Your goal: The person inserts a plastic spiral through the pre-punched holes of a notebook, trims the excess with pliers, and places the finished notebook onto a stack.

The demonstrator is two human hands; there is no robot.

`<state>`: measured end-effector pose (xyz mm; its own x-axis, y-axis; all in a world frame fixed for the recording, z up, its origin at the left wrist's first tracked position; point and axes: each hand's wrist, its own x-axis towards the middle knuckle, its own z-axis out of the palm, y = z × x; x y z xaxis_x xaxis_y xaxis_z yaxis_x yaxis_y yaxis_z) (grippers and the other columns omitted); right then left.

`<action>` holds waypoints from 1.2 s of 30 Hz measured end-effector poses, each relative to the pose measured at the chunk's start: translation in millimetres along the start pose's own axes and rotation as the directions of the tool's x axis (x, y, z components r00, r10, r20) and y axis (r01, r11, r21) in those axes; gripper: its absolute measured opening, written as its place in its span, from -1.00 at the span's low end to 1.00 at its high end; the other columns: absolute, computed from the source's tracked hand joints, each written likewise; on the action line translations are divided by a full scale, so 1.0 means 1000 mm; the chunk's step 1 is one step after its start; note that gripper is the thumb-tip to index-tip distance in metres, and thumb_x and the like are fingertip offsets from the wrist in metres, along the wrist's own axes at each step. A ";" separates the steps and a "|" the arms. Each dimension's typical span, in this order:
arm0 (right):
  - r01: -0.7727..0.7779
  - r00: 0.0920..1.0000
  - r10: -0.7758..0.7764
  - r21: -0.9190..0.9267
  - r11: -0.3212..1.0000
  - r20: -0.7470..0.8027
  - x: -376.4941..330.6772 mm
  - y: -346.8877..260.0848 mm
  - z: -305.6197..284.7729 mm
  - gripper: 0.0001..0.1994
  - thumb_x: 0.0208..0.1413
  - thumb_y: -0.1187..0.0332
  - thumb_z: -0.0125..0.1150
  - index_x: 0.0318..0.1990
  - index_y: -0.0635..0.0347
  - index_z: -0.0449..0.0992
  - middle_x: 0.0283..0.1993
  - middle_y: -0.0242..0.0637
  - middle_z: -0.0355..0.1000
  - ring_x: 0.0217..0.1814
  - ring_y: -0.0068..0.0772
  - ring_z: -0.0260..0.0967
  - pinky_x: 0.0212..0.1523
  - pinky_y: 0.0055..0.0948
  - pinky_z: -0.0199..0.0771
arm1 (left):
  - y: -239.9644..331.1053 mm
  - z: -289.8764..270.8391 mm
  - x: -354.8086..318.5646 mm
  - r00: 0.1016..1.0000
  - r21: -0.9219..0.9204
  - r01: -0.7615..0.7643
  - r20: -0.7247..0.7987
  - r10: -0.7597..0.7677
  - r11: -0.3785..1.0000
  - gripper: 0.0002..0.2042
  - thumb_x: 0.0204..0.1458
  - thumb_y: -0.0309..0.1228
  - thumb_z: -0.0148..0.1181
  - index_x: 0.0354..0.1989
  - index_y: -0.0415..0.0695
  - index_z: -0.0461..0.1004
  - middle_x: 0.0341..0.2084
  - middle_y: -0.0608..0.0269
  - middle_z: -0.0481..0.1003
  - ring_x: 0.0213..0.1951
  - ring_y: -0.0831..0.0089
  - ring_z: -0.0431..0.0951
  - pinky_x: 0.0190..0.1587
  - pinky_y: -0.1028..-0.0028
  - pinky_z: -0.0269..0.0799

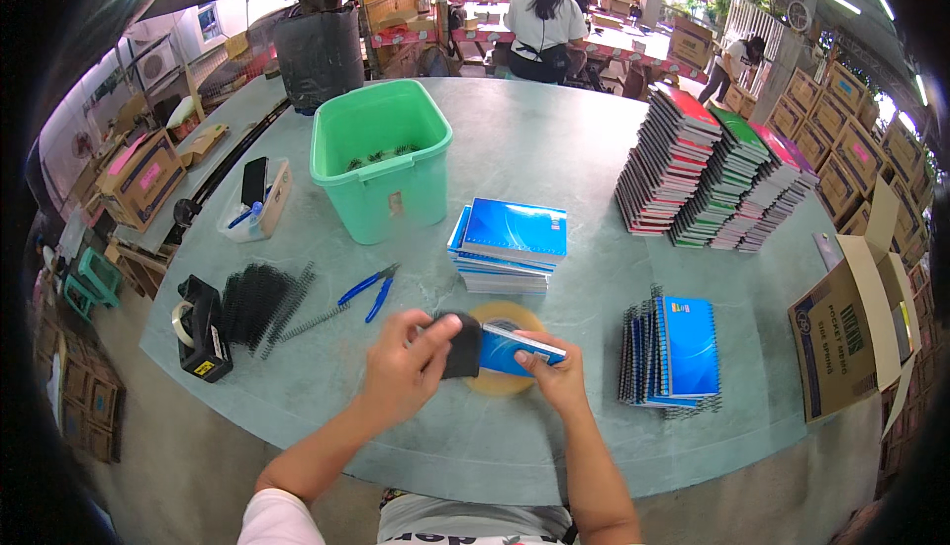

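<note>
A person works at a gray-green table (594, 159), the right hand (556, 379) clamped on a small blue notebook (515, 349), thumb on its cover. The notebook sits in front of the person, above a round, yellowish, translucent disc (495, 310), its left end meeting a dark curved piece (458, 347). The fingers of the left hand (411, 362) curl against that piece; whether this grip is clamped on it cannot be told.

Just beyond the hands rises a stack of blue notebooks (515, 233); to the right stands a pile of coil-bound blue notebooks (690, 347). To the left lie blue-handled pliers (379, 300), a heap of black wire coils (262, 298) and a black tape dispenser (205, 332). A green bin (366, 204) with dark coils inside stands farther back, beside a clear plastic tray (247, 230) holding a dark phone (254, 181). Tall stacks of red, green and pink notebooks (683, 149) fill the far right, near an open carton (841, 337). In the background, a person in a white shirt (544, 21) sits with their back to the camera.
</note>
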<state>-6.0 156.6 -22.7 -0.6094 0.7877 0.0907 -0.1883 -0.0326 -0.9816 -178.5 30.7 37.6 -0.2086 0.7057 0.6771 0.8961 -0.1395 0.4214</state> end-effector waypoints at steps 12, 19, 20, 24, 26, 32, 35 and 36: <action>-0.055 0.997 0.060 -0.093 0.994 0.054 -0.004 -0.002 -0.005 -0.77 -0.02 0.46 0.26 -0.15 0.21 0.55 -0.20 -0.34 0.51 -0.17 -0.60 0.39 -0.10 -0.58 0.36 | -0.001 -0.009 0.022 0.987 -0.025 0.000 -0.159 -0.004 1.000 -0.71 -0.20 -0.55 0.26 -0.23 -0.02 0.52 -0.37 0.18 0.41 -0.34 0.25 0.43 -0.34 0.38 0.39; 0.066 0.995 -0.062 -0.045 0.997 0.076 0.001 0.003 -0.008 -0.77 -0.01 0.46 0.27 -0.15 0.24 0.54 -0.19 -0.30 0.49 -0.12 -0.55 0.38 -0.06 -0.53 0.35 | 0.007 -0.008 0.023 0.990 -0.053 0.025 -0.141 -0.032 0.998 -0.72 -0.19 -0.57 0.24 -0.23 -0.06 0.50 -0.34 0.15 0.36 -0.33 0.25 0.43 -0.33 0.38 0.37; 0.086 0.993 -0.081 -0.057 0.995 0.087 0.002 0.005 -0.007 -0.77 -0.01 0.46 0.26 -0.15 0.25 0.54 -0.19 -0.31 0.49 -0.12 -0.55 0.37 -0.06 -0.54 0.35 | 0.008 -0.008 0.027 0.958 -0.024 0.052 -0.281 -0.056 0.998 -0.71 -0.19 -0.57 0.24 -0.23 -0.03 0.51 -0.33 0.15 0.35 -0.33 0.25 0.43 -0.32 0.38 0.39; 0.069 0.994 -0.072 0.036 0.997 0.078 0.004 0.007 -0.007 -0.75 -0.01 0.45 0.27 -0.14 0.26 0.53 -0.17 -0.32 0.49 -0.12 -0.56 0.37 -0.05 -0.55 0.34 | 0.013 0.015 -0.005 0.927 -0.227 0.037 0.372 0.051 0.973 -0.74 -0.19 -0.56 0.24 -0.25 -0.11 0.51 -0.40 0.15 0.40 -0.33 0.23 0.43 -0.28 0.39 0.37; 0.105 0.994 -0.105 -0.007 0.994 0.006 0.000 0.007 -0.003 -0.76 0.01 0.39 0.27 -0.14 0.25 0.54 -0.20 -0.35 0.49 -0.15 -0.60 0.36 -0.10 -0.59 0.33 | 0.016 0.010 -0.009 0.953 -0.223 0.085 0.304 -0.014 0.971 -0.74 -0.22 -0.56 0.27 -0.26 -0.13 0.50 -0.44 0.14 0.41 -0.33 0.19 0.42 -0.26 0.37 0.36; 0.050 0.991 -0.055 -0.041 0.998 -0.124 -0.001 0.004 0.002 -0.78 0.05 0.27 0.25 -0.23 0.19 0.60 -0.35 -0.42 0.51 -0.30 -0.67 0.36 -0.24 -0.63 0.35 | 0.002 0.026 0.002 1.000 -0.125 0.012 -0.017 -0.015 0.992 -0.71 -0.21 -0.61 0.24 -0.23 -0.16 0.44 -0.40 0.11 0.38 -0.32 0.20 0.43 -0.26 0.36 0.36; 0.015 0.996 -0.025 -0.128 0.992 -0.081 -0.005 0.003 0.001 -0.75 0.05 0.24 0.25 -0.22 0.24 0.58 -0.33 -0.38 0.51 -0.29 -0.64 0.38 -0.24 -0.63 0.36 | 0.003 0.005 0.016 0.988 -0.097 -0.028 -0.151 0.013 0.995 -0.69 -0.21 -0.60 0.25 -0.21 -0.12 0.43 -0.37 0.11 0.38 -0.35 0.19 0.44 -0.31 0.39 0.38; 0.031 0.995 -0.041 -0.109 0.994 -0.088 -0.006 0.006 0.001 -0.74 0.04 0.24 0.26 -0.23 0.24 0.58 -0.33 -0.38 0.51 -0.29 -0.64 0.38 -0.24 -0.63 0.36 | 0.003 0.002 0.022 0.973 -0.076 -0.029 -0.231 0.011 0.997 -0.68 -0.21 -0.59 0.25 -0.20 -0.10 0.44 -0.37 0.11 0.38 -0.35 0.19 0.44 -0.32 0.39 0.39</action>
<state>-4.6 151.1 -29.1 -0.5307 0.8396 0.1156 -0.1223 0.0591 -0.9907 -179.5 47.8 52.6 -0.2840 0.5245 0.8026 0.8695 -0.2119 0.4462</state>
